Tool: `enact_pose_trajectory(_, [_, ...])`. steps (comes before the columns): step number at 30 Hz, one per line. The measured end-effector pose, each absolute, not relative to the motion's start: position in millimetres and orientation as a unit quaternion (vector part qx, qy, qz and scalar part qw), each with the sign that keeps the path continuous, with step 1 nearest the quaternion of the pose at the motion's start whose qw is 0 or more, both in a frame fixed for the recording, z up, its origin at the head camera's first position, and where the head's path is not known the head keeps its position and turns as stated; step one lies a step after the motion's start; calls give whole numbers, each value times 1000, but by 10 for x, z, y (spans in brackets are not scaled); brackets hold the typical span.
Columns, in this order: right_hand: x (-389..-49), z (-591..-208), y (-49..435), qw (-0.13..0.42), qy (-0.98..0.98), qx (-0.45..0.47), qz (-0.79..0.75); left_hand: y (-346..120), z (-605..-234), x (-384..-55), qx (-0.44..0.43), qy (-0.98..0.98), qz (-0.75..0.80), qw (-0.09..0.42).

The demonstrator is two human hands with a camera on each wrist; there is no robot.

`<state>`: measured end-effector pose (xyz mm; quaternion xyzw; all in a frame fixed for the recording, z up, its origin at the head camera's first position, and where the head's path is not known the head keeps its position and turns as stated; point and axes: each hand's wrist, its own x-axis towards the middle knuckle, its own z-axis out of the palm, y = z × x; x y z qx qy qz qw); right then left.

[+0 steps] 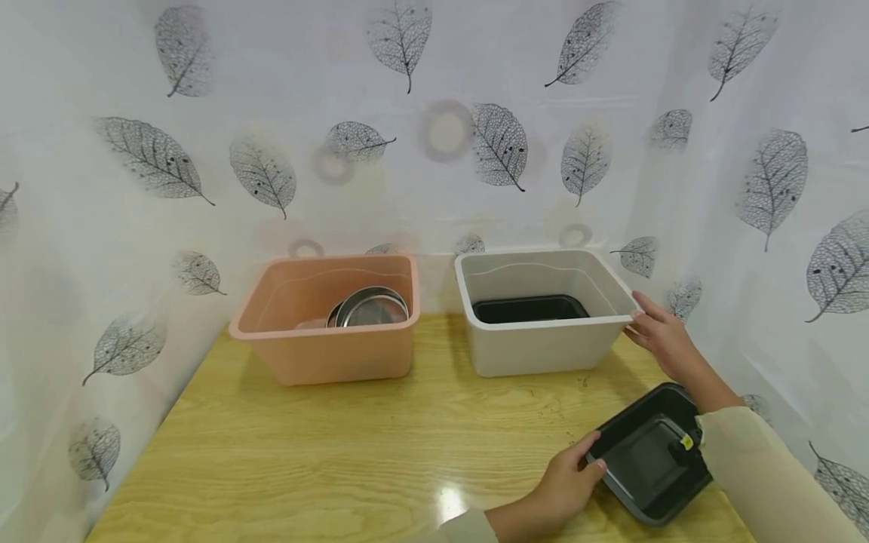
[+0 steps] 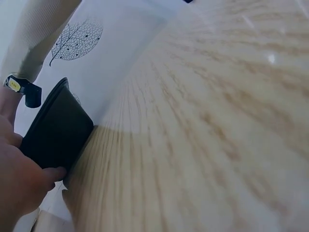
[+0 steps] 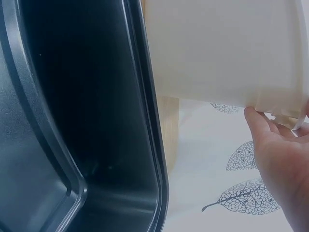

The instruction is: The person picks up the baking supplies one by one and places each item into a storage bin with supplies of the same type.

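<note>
A black rectangular baking pan (image 1: 641,460) is tilted over the table's right side, and my left hand (image 1: 558,489) grips its left rim. The left wrist view shows the thumb against the pan's outer wall (image 2: 60,130). Farther back, my right hand (image 1: 668,345) holds the right front corner of a white plastic bin (image 1: 536,351) by the rim. In the right wrist view, its fingers (image 3: 258,123) meet the bin's wall, beside the large dark pan. Inside the white bin lies another dark pan (image 1: 532,308), mostly hidden by the front wall.
Left of the white bin stands a pink plastic bin (image 1: 333,360) with round metal pans (image 1: 373,309) in it. Both bins stand at the back of the wood-grain table (image 1: 326,452), close to a leaf-patterned curtain (image 1: 434,204) that also hangs along both sides.
</note>
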<state>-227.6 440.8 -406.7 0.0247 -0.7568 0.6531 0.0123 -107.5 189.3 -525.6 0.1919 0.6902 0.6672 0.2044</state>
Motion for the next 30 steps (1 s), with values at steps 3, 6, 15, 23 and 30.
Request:
enact_pose_trajectory(3, [-2275, -4062, 4395, 10, -757, 24, 653, 1885, -5247, -1090, 170, 648, 708, 225])
enact_pose_trajectory(6, [-2278, -4070, 4403, 10, -755, 30, 655, 1863, -5234, -1115, 141, 597, 751, 244])
enact_pose_trajectory(15, [-2283, -4096, 4451, 9, -761, 43, 648, 1717, -5238, -1222, 124, 512, 799, 291])
enact_pose_trajectory(23, [-2295, -4096, 4457, 2, -756, 46, 653, 1543, -5243, -1333, 129, 522, 788, 301])
enact_pose_trajectory(30, [-2291, -4080, 4455, -2, -748, 46, 662, 1350, -5210, -1440, 121, 537, 779, 301])
